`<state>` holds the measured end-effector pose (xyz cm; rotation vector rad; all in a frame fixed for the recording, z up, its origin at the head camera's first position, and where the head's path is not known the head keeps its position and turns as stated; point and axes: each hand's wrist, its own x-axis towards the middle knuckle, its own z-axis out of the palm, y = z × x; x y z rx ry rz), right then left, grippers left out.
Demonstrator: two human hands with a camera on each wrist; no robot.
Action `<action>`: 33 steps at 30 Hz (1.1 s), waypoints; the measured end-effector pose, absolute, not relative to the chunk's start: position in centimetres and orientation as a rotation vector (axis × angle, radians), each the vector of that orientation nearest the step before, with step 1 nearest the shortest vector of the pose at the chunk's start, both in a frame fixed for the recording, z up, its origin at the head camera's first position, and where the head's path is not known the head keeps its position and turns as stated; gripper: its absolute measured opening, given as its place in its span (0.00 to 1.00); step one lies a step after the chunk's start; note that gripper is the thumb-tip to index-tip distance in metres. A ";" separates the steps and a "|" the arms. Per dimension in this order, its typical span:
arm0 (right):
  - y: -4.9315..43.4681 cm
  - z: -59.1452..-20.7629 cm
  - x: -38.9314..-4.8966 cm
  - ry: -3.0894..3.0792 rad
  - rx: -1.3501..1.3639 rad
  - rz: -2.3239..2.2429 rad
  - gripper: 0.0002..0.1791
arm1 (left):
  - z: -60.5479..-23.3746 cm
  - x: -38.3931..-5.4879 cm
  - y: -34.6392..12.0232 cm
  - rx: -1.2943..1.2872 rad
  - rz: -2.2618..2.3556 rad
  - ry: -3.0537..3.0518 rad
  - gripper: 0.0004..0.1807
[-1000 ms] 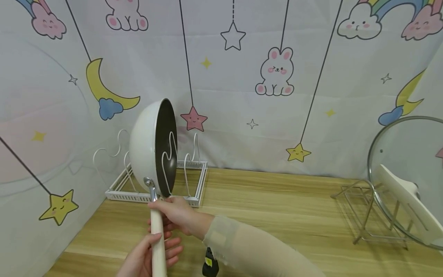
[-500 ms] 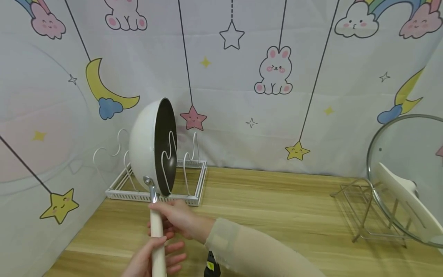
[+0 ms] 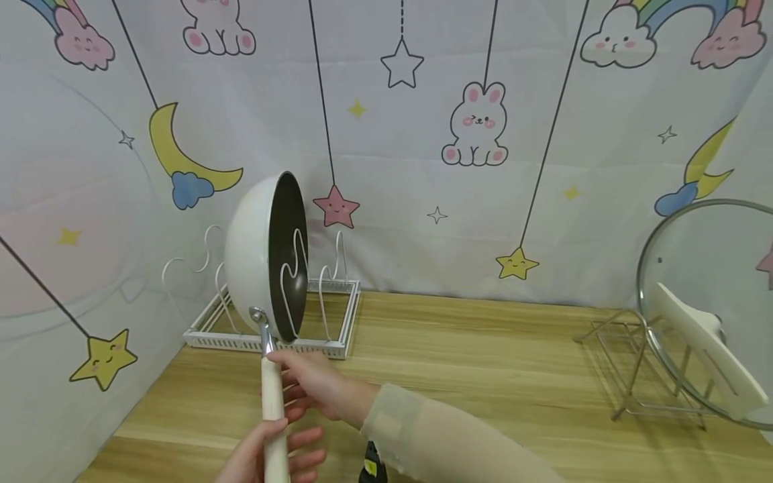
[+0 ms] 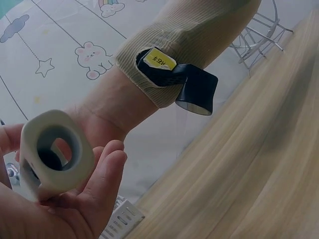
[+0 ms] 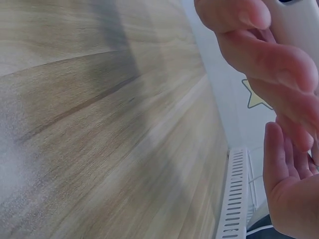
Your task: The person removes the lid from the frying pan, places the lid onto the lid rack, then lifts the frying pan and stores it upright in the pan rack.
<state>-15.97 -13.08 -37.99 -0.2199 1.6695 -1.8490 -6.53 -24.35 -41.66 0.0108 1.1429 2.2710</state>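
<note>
A white wok (image 3: 247, 255) with a dark inside stands on edge in a white wire rack (image 3: 347, 329), its pale handle (image 3: 272, 396) pointing toward me. My left hand (image 3: 247, 456) holds that handle near its end, the thumb laid over the top and the other fingers spread loosely beneath. Farther up, by the metal neck, my right hand (image 3: 314, 379) touches the handle with the thumb at its edge and fingers behind it. In the left wrist view the hollow handle end (image 4: 55, 154) sits between the left thumb and palm. The right wrist view shows the right hand's fingers (image 5: 276, 154) fairly straight.
On the right, a metal wire rack (image 3: 634, 369) bears a glass lid (image 3: 694, 248) and a white board-like piece (image 3: 706, 342). A patterned cloth (image 3: 410, 154) hangs behind the wooden tabletop (image 3: 471, 355). A black device (image 4: 197, 87) sits on the right sleeve.
My right thumb has slid slightly right, from across the handle to its edge. The left hand has moved slightly down the handle. The wok stays nearly still.
</note>
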 end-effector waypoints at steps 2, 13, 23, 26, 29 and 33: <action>-12.9 -37.9 -16.0 1.673 -0.224 -1.840 0.19 | -41.9 -6.5 -24.5 0.028 2.271 1.104 0.12; -12.6 -38.2 -16.0 1.684 -0.230 -1.834 0.22 | -42.2 -6.1 -24.1 0.133 2.311 0.950 0.12; -12.4 -38.9 -16.0 1.654 -0.255 -1.837 0.22 | -42.7 -5.7 -23.6 0.137 2.299 0.959 0.09; -12.3 -39.1 -15.9 1.642 -0.264 -1.835 0.23 | -43.0 -5.6 -23.6 0.140 2.305 0.968 0.08; -12.2 -39.3 -15.8 1.634 -0.274 -1.834 0.22 | -43.2 -5.6 -23.5 0.110 2.315 0.986 0.07; -12.0 -39.3 -15.6 1.620 -0.293 -1.832 0.22 | -43.3 -5.4 -23.4 0.069 2.326 1.005 0.07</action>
